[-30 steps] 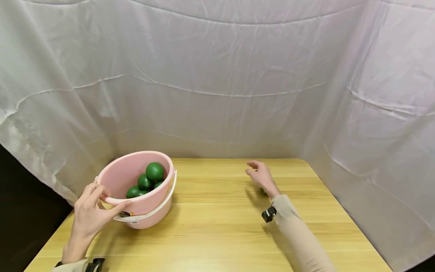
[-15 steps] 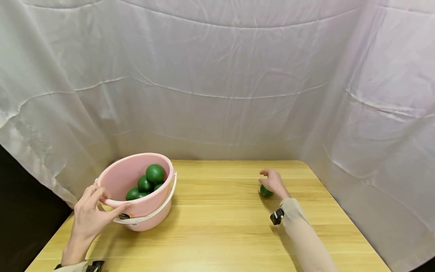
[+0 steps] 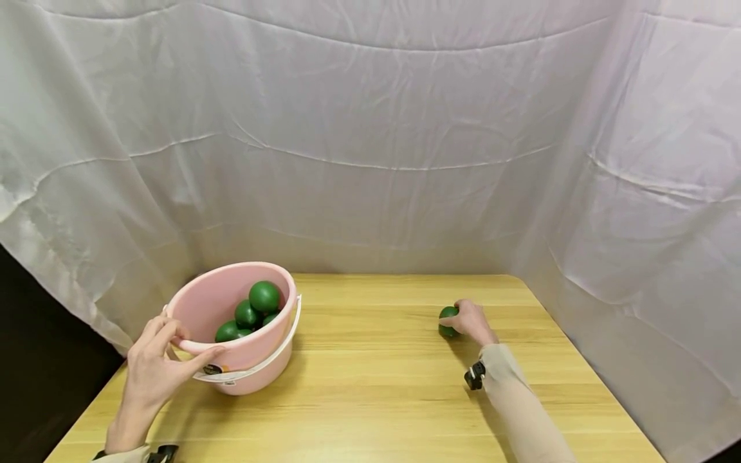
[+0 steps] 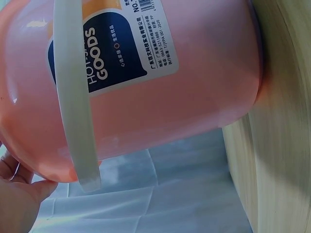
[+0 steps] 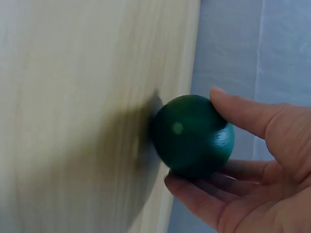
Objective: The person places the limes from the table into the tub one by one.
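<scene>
A pink bucket point(image 3: 255, 381) with a white handle point(image 4: 73, 97) stands on the left of the table, its mouth tilted toward me. My left hand point(image 3: 152, 366) grips its near left rim, thumb outside and fingers over the edge. Several smooth dark green round fruits point(image 3: 264, 296), like limes, lie inside. Over at the right, my right hand point(image 3: 475, 323) holds another green lime-like fruit point(image 5: 189, 138) between thumb and fingers. In the right wrist view it is at the tabletop, with its shadow beside it; whether it still touches the wood is unclear.
The wooden table point(image 3: 370, 386) spreads between the bucket and my right hand. Pale grey curtains point(image 3: 370, 212) hang behind it and along both sides. A printed label point(image 4: 116, 48) is on the bucket's outer wall.
My right hand moved right and down to the lone green fruit, and its fingers closed round it. The left hand and the bucket look the same.
</scene>
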A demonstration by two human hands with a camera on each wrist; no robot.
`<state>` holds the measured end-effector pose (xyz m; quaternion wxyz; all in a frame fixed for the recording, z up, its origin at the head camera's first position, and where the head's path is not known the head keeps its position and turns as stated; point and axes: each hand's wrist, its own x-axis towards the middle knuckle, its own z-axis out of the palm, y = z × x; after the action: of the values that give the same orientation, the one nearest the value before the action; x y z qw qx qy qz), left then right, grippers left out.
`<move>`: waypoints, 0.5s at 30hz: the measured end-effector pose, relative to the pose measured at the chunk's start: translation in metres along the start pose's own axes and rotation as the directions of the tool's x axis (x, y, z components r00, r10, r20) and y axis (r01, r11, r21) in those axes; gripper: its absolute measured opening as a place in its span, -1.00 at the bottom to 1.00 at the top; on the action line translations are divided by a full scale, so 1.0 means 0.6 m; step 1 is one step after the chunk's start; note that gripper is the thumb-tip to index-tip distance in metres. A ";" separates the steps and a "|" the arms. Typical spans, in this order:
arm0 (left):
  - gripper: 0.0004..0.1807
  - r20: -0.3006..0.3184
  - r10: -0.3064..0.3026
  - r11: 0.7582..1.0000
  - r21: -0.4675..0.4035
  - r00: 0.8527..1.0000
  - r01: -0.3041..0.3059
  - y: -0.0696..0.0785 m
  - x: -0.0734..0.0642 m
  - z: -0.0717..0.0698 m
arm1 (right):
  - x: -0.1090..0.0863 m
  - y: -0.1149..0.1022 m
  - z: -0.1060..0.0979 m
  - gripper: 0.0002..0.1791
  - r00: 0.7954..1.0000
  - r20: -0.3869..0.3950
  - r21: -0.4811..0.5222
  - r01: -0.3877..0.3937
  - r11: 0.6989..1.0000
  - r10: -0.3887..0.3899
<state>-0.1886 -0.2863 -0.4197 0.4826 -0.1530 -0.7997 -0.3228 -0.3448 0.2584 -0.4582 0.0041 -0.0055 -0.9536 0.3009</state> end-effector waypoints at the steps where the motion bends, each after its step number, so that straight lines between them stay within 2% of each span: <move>1: -0.37 -0.004 0.004 1.000 0.000 1.000 -0.004 -0.001 0.000 0.000 | 0.001 0.000 0.003 -0.30 1.000 0.003 0.001 0.005 1.000 -0.005; 8: -0.38 -0.016 0.014 1.000 -0.002 1.000 -0.014 0.000 0.001 0.001 | 0.010 -0.003 0.022 -0.24 0.998 0.026 0.066 0.050 0.997 -0.052; 15: -0.38 -0.020 0.007 1.000 0.008 1.000 -0.007 0.000 0.001 0.000 | 0.025 -0.020 0.037 -0.24 0.999 -0.053 0.132 0.011 0.991 -0.004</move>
<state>-0.1890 -0.2860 -0.4189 0.4925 -0.1505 -0.7956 -0.3192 -0.3600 0.2362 -0.4694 0.0307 -0.0097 -0.9312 0.3630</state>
